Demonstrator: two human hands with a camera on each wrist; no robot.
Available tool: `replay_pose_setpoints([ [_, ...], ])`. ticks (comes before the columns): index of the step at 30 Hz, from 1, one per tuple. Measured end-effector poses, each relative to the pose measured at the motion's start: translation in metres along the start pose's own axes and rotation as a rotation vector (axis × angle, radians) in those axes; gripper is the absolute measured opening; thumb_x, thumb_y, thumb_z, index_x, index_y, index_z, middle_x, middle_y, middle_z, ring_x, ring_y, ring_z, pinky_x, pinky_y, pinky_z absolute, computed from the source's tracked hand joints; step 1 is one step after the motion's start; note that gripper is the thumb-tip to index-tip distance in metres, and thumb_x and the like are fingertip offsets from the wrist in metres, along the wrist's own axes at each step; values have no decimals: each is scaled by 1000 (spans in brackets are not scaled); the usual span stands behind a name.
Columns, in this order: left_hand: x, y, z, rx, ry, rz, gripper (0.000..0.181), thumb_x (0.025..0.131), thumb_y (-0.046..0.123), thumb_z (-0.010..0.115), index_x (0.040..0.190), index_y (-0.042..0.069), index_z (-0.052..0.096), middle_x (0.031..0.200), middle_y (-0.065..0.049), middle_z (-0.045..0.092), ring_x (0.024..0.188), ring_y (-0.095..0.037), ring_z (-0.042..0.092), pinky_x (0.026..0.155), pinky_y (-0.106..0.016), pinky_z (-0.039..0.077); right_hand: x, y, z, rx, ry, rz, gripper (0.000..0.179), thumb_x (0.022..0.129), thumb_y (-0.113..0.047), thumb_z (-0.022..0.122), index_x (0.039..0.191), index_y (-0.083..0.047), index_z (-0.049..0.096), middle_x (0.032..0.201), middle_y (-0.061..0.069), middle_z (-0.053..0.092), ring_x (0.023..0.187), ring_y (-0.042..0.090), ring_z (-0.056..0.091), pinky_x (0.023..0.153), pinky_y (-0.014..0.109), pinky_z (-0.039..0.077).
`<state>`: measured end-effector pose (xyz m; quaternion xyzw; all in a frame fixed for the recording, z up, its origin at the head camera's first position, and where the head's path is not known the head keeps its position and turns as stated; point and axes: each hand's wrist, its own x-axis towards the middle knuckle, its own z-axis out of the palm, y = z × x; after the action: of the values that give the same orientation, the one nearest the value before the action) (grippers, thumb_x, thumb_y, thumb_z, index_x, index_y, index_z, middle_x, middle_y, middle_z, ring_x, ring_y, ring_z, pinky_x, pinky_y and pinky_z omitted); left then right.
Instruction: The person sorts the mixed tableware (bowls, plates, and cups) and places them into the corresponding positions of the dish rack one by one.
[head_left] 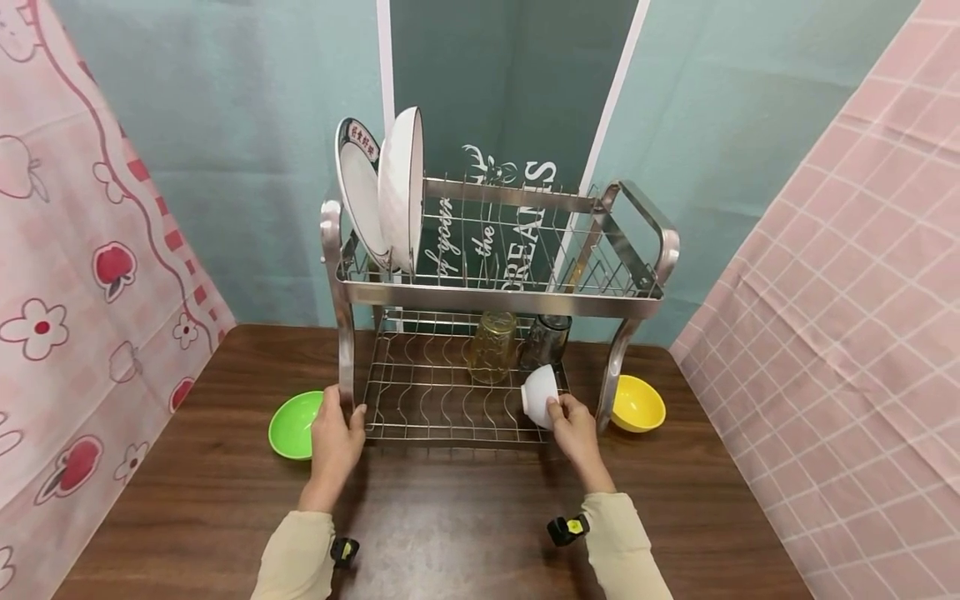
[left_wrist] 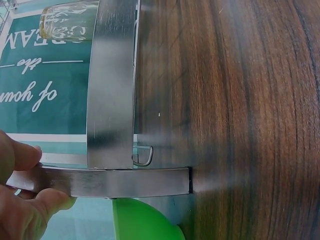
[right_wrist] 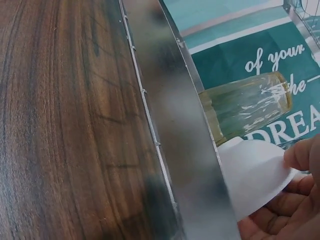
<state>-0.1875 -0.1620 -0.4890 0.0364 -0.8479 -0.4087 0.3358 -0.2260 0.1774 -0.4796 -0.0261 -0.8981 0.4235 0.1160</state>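
A two-tier metal dish rack (head_left: 495,293) stands on the wooden table. My left hand (head_left: 335,437) grips its left front leg low down; in the left wrist view, thumb and fingers of that hand (left_wrist: 30,200) pinch the flat metal leg (left_wrist: 125,183). With my right hand (head_left: 576,433) I hold a small white bowl (head_left: 538,397) by its rim, tipped on its side at the right end of the lower tier. The right wrist view has the white bowl (right_wrist: 255,175) behind the front bar, between thumb and fingers. An amber glass (head_left: 492,348) and a dark glass (head_left: 547,340) stand behind it.
On the upper tier, a plate (head_left: 358,187) and a large white bowl (head_left: 401,192) lean at the left. A green bowl (head_left: 294,427) sits left of the rack, a yellow bowl (head_left: 637,405) right of it. Curtains hang behind and at both sides.
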Motion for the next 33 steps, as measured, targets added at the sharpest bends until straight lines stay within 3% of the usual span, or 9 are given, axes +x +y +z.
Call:
replay_pose_setpoints([
  [6,0,-2,-1,1,6,12,29,76,-8,67,96,-3,47,81,-22,55,79,-44,55,68,-53,40,-9,-11,-10,-139,-76,-14,37,91,-16,56,119,8,52,100,22,63,90,38,59,77,50,43],
  [10,0,-3,0,-3,14,28,29,75,-8,67,95,-3,47,80,-20,54,77,-43,54,66,-53,40,-17,-21,-18,-213,-147,-14,50,88,-16,61,127,8,42,109,27,59,92,41,59,75,53,44],
  [18,1,-5,-1,-8,-11,11,29,76,-7,68,95,-2,47,77,-19,55,74,-41,54,65,-51,40,-27,-35,-32,-341,-247,15,55,87,-22,64,128,8,41,109,29,58,91,40,58,69,50,46],
  [22,0,-5,-2,-7,-19,13,29,76,-7,68,96,-2,47,78,-19,55,75,-41,55,65,-52,40,-31,-37,-39,-374,-282,-4,53,87,-24,64,125,8,46,113,26,58,94,40,58,72,51,46],
  [27,1,-6,-1,-10,-11,31,30,76,-7,68,97,-3,47,78,-20,55,75,-42,55,65,-52,40,-35,-36,-44,-391,-286,-44,49,86,-24,65,121,7,49,111,23,59,95,39,58,75,51,46],
  [33,1,-6,-1,-9,-1,45,30,75,-8,68,96,-3,47,77,-19,55,73,-41,55,63,-52,40,-39,-35,-49,-383,-278,-34,48,86,-25,65,122,5,50,113,23,59,98,39,57,76,54,45],
])
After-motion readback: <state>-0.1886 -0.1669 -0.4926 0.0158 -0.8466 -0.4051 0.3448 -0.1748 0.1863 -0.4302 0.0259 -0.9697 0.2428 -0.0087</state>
